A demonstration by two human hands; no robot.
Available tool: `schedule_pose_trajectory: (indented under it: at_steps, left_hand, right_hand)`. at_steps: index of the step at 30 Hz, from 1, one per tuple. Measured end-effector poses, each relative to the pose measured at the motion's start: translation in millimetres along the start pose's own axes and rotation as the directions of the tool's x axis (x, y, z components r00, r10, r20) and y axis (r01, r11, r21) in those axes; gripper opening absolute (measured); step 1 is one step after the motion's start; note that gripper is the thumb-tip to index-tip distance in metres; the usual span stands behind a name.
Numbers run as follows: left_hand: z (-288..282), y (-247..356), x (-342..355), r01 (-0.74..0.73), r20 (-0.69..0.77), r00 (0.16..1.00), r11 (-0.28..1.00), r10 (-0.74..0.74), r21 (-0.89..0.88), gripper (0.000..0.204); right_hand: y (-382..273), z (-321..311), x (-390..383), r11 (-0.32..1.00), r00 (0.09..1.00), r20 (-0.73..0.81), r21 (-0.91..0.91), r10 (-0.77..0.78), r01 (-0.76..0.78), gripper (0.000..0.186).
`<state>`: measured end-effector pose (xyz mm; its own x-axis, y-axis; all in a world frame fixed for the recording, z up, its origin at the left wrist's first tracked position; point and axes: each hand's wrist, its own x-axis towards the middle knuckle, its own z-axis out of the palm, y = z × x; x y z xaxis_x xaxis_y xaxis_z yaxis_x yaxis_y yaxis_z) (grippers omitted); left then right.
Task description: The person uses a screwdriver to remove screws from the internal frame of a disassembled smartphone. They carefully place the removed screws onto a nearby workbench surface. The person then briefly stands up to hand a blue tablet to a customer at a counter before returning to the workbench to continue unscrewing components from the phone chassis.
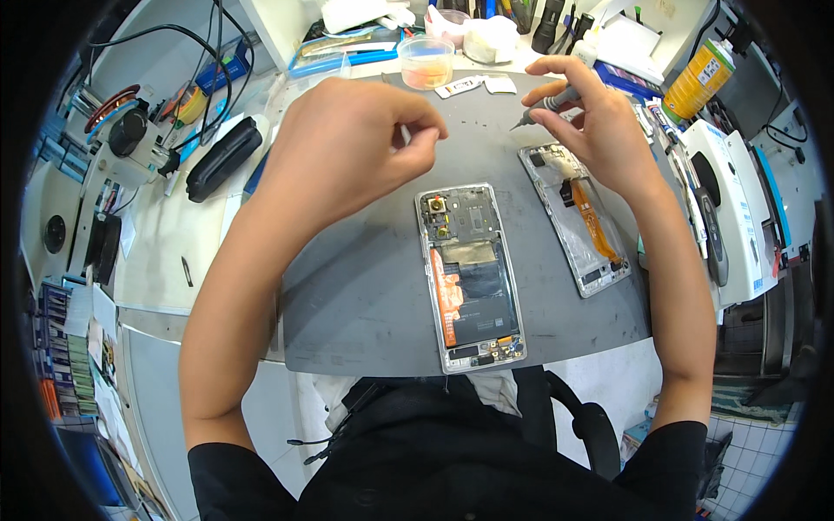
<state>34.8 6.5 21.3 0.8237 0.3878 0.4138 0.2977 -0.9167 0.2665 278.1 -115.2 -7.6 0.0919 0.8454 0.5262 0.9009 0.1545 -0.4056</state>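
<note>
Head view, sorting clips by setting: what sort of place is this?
Likely a phone repair bench: an opened phone on a grey work mat, and the right hand holding a screwdriver.

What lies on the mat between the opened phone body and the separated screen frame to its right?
Nothing: in the head view, only bare grey mat separates the opened phone from the screen frame.

Left arm: ours comes up from seven o'clock, bare forearm slanting toward one o'clock.
Left hand (352, 139): loosely curled, thumb and forefinger pinched together at their tips.
Right arm: rises from five o'clock, leaning toward eleven.
Right hand (591, 122): fingers bent, closed around a slim grey tool (547, 106), tip pointing toward nine o'clock.
</note>
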Motion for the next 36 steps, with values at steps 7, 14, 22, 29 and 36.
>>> schedule_pose_trajectory:
  at_steps: [7, 14, 22, 29, 36]
  left_hand:
    - [7, -16, -30, 0.132, 0.038, 0.991, 0.928, -0.127, -0.349, 0.011]
    - [14, -8, -34, 0.121, 0.042, 0.992, 0.849, -0.116, -0.515, 0.015]
    - [13, -8, -34, 0.135, 0.047, 0.991, 0.863, -0.128, -0.487, 0.014]
    - [21, -27, -36, 0.169, 0.093, 0.985, 0.923, -0.145, -0.347, 0.014]
    - [23, -26, -41, 0.221, 0.079, 0.975, 0.939, -0.207, -0.264, 0.014]
  right_hand:
    - [-18, -5, 2, 0.985, 1.000, 0.020, 0.174, -0.024, 0.020, 0.040]
    - [-51, -4, 5, 0.805, 0.979, 0.017, 0.572, -0.201, 0.155, 0.047]
    - [-56, -11, -4, 0.913, 0.955, 0.051, 0.312, -0.292, 0.262, 0.043]
    - [-49, -18, -30, 0.949, 0.978, 0.121, 0.286, -0.170, 0.130, 0.043]
    - [-38, -11, -31, 0.948, 0.976, 0.123, 0.286, -0.180, 0.139, 0.040]
